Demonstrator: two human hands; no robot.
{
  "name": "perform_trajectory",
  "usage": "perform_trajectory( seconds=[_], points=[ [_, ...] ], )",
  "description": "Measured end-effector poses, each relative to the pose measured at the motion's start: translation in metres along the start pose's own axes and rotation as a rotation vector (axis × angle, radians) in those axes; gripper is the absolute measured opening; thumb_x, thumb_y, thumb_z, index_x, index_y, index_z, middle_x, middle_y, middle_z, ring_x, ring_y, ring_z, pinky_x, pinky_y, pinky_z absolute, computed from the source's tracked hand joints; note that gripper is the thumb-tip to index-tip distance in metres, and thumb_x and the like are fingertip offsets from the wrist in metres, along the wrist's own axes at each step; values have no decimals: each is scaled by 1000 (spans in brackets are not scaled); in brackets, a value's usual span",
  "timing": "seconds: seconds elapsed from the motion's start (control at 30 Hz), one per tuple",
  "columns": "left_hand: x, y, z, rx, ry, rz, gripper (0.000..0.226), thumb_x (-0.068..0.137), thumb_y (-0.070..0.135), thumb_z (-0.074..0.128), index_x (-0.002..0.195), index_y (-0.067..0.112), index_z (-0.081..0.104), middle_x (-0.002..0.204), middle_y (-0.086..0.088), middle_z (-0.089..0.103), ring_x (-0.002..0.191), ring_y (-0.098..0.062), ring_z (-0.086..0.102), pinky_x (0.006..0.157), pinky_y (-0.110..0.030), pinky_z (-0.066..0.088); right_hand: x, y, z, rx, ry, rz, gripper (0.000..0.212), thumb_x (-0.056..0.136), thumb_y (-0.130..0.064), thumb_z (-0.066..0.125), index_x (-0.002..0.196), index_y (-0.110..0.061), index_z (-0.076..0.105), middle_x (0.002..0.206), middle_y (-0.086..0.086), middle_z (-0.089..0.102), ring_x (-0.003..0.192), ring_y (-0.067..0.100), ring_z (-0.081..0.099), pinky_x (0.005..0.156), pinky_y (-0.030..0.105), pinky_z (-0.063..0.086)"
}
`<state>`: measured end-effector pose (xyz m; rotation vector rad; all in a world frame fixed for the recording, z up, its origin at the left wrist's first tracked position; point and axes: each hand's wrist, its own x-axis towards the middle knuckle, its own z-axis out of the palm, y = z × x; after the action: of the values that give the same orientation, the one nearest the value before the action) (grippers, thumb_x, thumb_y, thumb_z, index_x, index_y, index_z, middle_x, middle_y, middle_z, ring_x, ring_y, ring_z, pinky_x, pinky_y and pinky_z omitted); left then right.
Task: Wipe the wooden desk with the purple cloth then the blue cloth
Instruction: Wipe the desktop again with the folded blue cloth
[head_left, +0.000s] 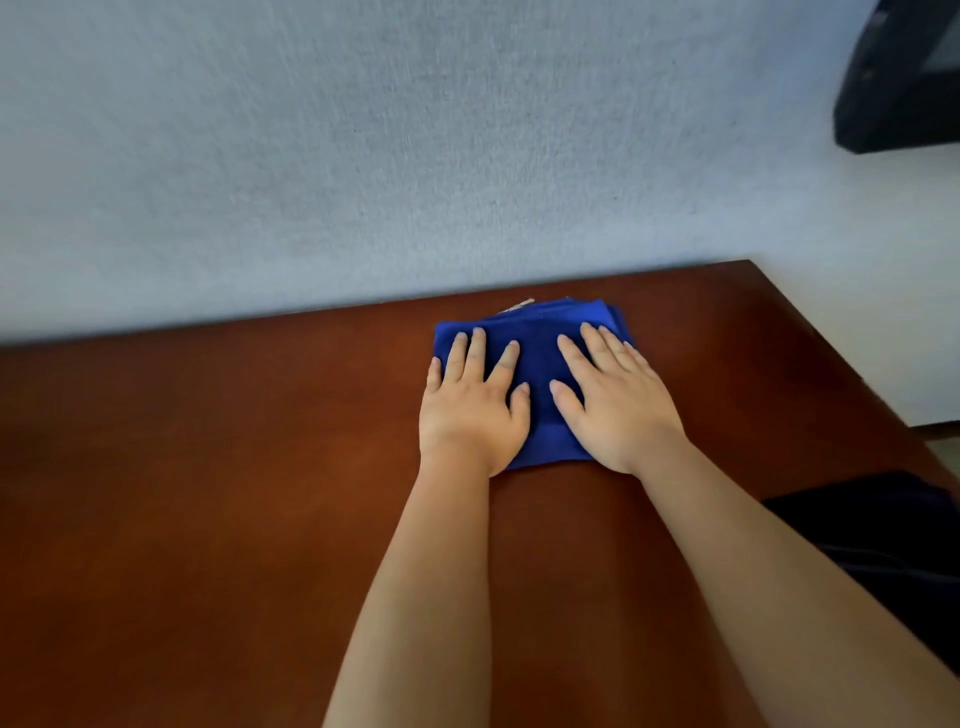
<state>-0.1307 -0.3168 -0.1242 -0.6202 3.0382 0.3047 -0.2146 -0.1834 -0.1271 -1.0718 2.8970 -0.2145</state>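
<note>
A folded blue cloth (540, 358) lies on the reddish-brown wooden desk (208, 493), close to the desk's back edge by the wall. My left hand (472, 405) presses flat on the cloth's left part with fingers straight and spread. My right hand (618, 400) presses flat on its right part, fingers straight too. A small pale tag shows at the cloth's far edge. No purple cloth is in view.
A pale blue-grey wall (363, 156) rises right behind the desk. A dark object (904, 88) hangs at the upper right. The desk's right edge runs diagonally near a dark shape (883, 545) at the lower right.
</note>
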Motion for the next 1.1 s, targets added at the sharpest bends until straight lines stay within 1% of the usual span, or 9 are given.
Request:
perform_trajectory(
  seconds=[0.2, 0.37, 0.53, 0.77, 0.9, 1.1],
  points=[
    [-45, 18, 7, 9, 4, -8, 55, 102, 46, 17, 154, 33, 2, 162, -2, -10, 148, -18, -13, 121, -40, -6, -50, 3, -1, 2, -10, -8, 61, 101, -48, 18, 154, -24, 3, 162, 3, -4, 148, 16, -7, 118, 31, -4],
    [-46, 20, 8, 9, 10, -15, 55, 102, 46, 18, 154, 34, 2, 162, -1, -9, 148, -17, -13, 121, -40, -6, -53, 6, 0, 12, 8, -22, 61, 100, -49, 19, 154, -24, 4, 162, 2, -3, 148, 16, -6, 118, 31, -4],
    [-16, 19, 5, 19, -4, 4, 56, 102, 45, 18, 154, 33, 1, 162, -1, -10, 148, -18, -14, 120, -40, -6, -27, 13, -1, 9, 18, -13, 61, 100, -49, 20, 154, -24, 5, 162, 2, -1, 149, 17, -5, 118, 32, -2],
    [62, 19, 1, 15, 4, 43, 59, 102, 44, 19, 155, 25, 0, 162, -2, -9, 148, -17, -12, 121, -41, -5, 43, 36, -2, -5, 16, 39, 62, 100, -49, 20, 154, -25, 5, 162, 2, -4, 148, 15, -6, 120, 32, -3],
    [98, 19, -1, 14, 3, 63, 60, 102, 44, 20, 155, 23, 0, 162, -2, -8, 148, -17, -12, 121, -40, -4, 73, 46, -2, -4, 22, 67, 62, 100, -49, 20, 154, -25, 6, 162, 2, -2, 148, 15, -5, 120, 31, -3],
    [108, 19, -3, 22, -11, 75, 60, 102, 43, 19, 155, 23, 0, 162, -2, -8, 148, -17, -11, 121, -40, -5, 82, 49, -2, -10, 20, 86, 61, 100, -48, 20, 155, -24, 6, 162, 4, -2, 148, 16, -5, 120, 32, -3]
  ],
)
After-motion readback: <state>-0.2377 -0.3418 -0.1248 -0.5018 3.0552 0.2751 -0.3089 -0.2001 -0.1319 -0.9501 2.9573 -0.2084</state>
